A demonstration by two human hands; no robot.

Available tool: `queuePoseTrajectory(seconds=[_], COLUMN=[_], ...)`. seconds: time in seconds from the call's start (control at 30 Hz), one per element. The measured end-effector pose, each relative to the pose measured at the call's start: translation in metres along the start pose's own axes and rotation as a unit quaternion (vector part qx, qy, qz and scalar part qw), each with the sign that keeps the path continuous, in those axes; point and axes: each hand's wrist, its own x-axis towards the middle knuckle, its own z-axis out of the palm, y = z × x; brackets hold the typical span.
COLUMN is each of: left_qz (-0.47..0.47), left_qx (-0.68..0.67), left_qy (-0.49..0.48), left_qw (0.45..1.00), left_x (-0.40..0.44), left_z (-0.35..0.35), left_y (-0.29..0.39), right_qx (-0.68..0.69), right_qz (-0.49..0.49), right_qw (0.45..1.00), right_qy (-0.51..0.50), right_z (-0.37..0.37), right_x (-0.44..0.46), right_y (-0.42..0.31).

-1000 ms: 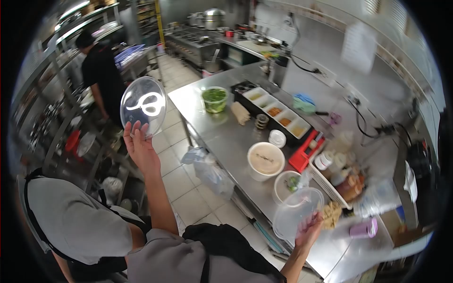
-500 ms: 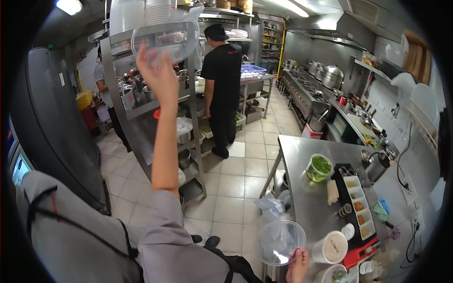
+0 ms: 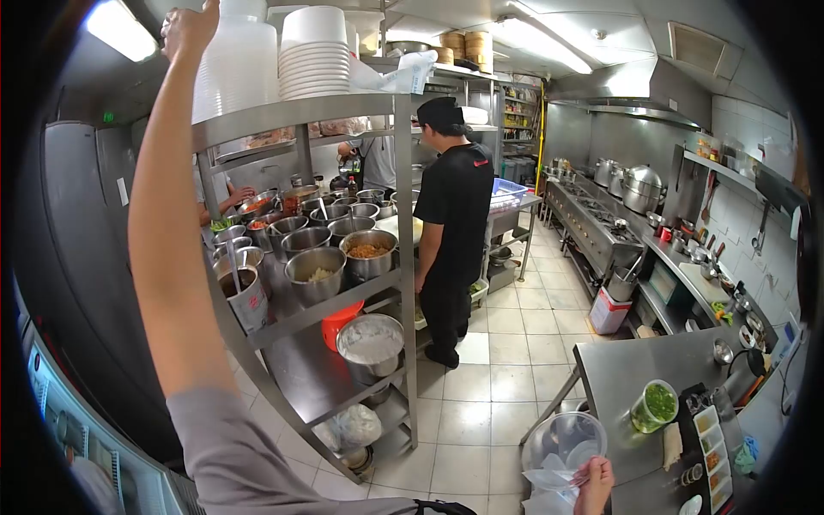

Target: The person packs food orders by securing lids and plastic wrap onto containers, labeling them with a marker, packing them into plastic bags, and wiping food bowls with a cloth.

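My left hand (image 3: 189, 30) is raised high at the upper left, beside tall stacked clear containers (image 3: 236, 64) on the top shelf. Its fingers are curled, and what they hold, if anything, cannot be made out. A clear round plastic lid (image 3: 565, 433) is pinched in my right hand (image 3: 594, 485), low in the view by the near side of the steel table (image 3: 635, 356). Pale plastic bags (image 3: 549, 481) show below and partly through the lid. White stacked tubs (image 3: 314, 56) stand right of the clear ones.
Steel bowls of food (image 3: 315, 270) fill the rack's middle shelf. A person in black (image 3: 455, 232) stands beyond the rack; other people are partly visible behind it. The table bears a tub of greens (image 3: 654, 406) and a condiment tray (image 3: 712, 451). Stoves (image 3: 592, 223) line the back.
The view has swung left and up toward the rack. My left hand has risen to the top shelf's height, and the clear lid it held no longer shows. My right hand still holds its lid.
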Motion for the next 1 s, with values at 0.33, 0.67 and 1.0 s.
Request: queuePoseTrajectory(seconds=[0.33,0.67,1.0], left_qz=[0.035,0.157,0.454], left_qx=[0.258,0.376,0.077], left_qy=[-0.153,-0.166,-0.194], left_qw=[0.953,0.898,0.866], left_x=[0.003,-0.037,-0.135], left_z=[0.013,-0.02,-0.012], left_y=[-0.006,0.024,0.091], right_qx=[0.044,0.008,-0.074], right_qz=[-0.073,-0.044,-0.131], right_qw=[0.992,0.987,0.951], right_qy=[0.097,0.157,0.27], right_z=[-0.007,-0.051,-0.058], right_x=[0.066,0.08,0.057], right_y=[-0.018,-0.022,-0.041])
